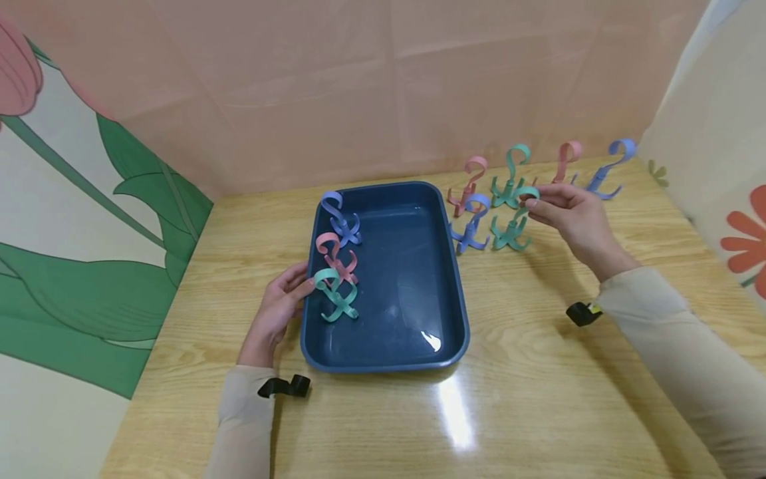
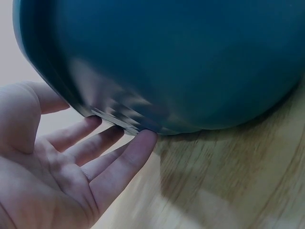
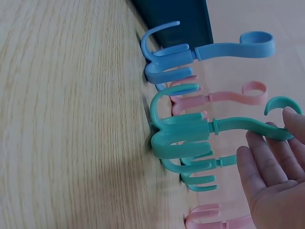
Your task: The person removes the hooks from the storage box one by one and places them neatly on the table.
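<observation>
My right hand (image 1: 571, 216) pinches the curled top of a green multi-prong hook (image 1: 510, 234) between thumb and fingers; its splayed prongs are at the tabletop in the right wrist view. My left hand (image 1: 280, 306) grips the left side of a dark blue tray (image 1: 383, 367), thumb at the rim and fingertips against the outer wall (image 2: 143, 86). Along the tray's left side lie a blue hook (image 1: 346, 231), a pink hook (image 1: 342, 268) and a green hook (image 1: 340, 306). Beside the held hook stands another blue hook (image 1: 470, 233).
Behind the held hook stand a pink hook (image 1: 469, 193), another green hook (image 1: 509, 191), a second pink hook (image 1: 562, 163) and, at the far right, a blue hook (image 1: 600, 176). The wooden table (image 1: 371, 426) meets a pinkish backdrop (image 1: 311, 93) at the back.
</observation>
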A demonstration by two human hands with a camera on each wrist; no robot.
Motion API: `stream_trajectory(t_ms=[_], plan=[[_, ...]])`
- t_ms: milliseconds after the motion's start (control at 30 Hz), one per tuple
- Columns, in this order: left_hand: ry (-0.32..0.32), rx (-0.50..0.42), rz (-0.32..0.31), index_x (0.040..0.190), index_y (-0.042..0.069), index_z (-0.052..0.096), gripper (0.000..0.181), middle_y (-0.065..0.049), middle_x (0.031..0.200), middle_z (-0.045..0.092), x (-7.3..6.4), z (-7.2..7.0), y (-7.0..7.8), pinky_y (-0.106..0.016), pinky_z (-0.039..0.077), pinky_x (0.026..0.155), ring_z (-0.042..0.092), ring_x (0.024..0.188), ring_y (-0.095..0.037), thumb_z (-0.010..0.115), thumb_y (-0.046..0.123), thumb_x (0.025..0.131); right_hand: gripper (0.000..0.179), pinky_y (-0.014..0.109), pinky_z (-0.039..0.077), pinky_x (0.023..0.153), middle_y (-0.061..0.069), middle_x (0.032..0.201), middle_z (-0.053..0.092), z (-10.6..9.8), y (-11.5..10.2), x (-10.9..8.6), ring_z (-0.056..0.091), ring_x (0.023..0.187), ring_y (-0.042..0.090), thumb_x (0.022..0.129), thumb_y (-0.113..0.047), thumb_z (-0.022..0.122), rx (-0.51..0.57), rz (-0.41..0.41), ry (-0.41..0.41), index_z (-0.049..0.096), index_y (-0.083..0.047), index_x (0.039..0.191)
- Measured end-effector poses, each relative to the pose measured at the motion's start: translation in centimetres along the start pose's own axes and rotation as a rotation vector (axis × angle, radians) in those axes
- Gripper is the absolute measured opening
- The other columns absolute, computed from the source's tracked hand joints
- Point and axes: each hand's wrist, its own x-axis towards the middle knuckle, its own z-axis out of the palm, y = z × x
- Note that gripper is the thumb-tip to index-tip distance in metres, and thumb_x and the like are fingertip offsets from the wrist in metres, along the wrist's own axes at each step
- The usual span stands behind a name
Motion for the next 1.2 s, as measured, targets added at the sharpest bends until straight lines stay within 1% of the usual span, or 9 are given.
stream_trajectory(t_ms=[133,333,733,867,1033,1100,1200], plan=[[-0.001,0.015,-0.006,0.133,0.019,0.050,0.043,-0.005,0.130,0.053,-0.01,-0.07,0.09,-0.038,0.052,0.074,0.059,0.104,-0.021,0.060,0.022,0.091,0.035,0.035,0.047,0.081,0.018,0.103,0.066,0.00,-0.02,0.18,0.066,0.092,0.023,0.082,0.008,0.063,0.004,-0.004,0.009,0.054,0.014,0.115],[-0.005,0.027,-0.008,0.134,0.018,0.050,0.044,-0.006,0.131,0.053,0.03,-0.10,0.14,-0.039,0.051,0.076,0.058,0.105,-0.021,0.060,0.023,0.091,0.035,0.035,0.046,0.080,0.018,0.102,0.066,-0.02,0.07,0.31,0.066,0.091,0.022,0.081,0.009,0.064,0.006,-0.011,0.017,0.054,0.013,0.114],[0.001,0.019,-0.006,0.133,0.018,0.050,0.043,-0.006,0.130,0.053,-0.04,-0.02,0.22,-0.038,0.052,0.073,0.059,0.103,-0.021,0.060,0.022,0.091,0.036,0.034,0.046,0.079,0.014,0.101,0.067,-0.52,0.21,0.13,0.065,0.092,0.022,0.082,0.009,0.063,-0.033,0.009,0.006,0.054,0.012,0.117],[0.004,0.016,-0.006,0.133,0.018,0.051,0.043,-0.006,0.129,0.054,0.00,0.00,0.20,-0.039,0.052,0.073,0.059,0.102,-0.021,0.061,0.021,0.091,0.039,0.031,0.047,0.079,0.013,0.105,0.066,-0.71,0.05,-0.11,0.065,0.094,0.019,0.082,0.008,0.064,-0.088,0.026,0.000,0.053,0.009,0.120],[0.008,0.016,-0.010,0.133,0.018,0.050,0.043,-0.006,0.130,0.053,-0.04,0.02,0.17,-0.037,0.052,0.073,0.058,0.106,-0.024,0.061,0.021,0.091,0.044,0.023,0.049,0.077,0.006,0.111,0.065,-0.86,-0.28,-0.36,0.064,0.095,0.011,0.082,0.001,0.068,-0.231,0.061,0.018,0.054,0.002,0.123],[0.010,0.017,-0.011,0.133,0.018,0.050,0.043,-0.006,0.130,0.054,-0.06,0.01,0.19,-0.036,0.052,0.072,0.057,0.107,-0.027,0.060,0.021,0.091,0.045,0.020,0.049,0.076,0.005,0.114,0.064,-0.84,-0.39,-0.43,0.063,0.097,0.009,0.082,-0.001,0.069,-0.282,0.060,0.018,0.055,0.001,0.124],[0.011,0.014,-0.011,0.133,0.017,0.050,0.043,-0.006,0.129,0.054,-0.09,0.01,0.22,-0.035,0.052,0.071,0.056,0.109,-0.029,0.060,0.020,0.091,0.045,0.018,0.048,0.077,0.004,0.117,0.062,-0.69,-0.66,-0.55,0.061,0.099,0.008,0.082,-0.002,0.069,-0.317,0.059,0.014,0.055,0.000,0.125]])
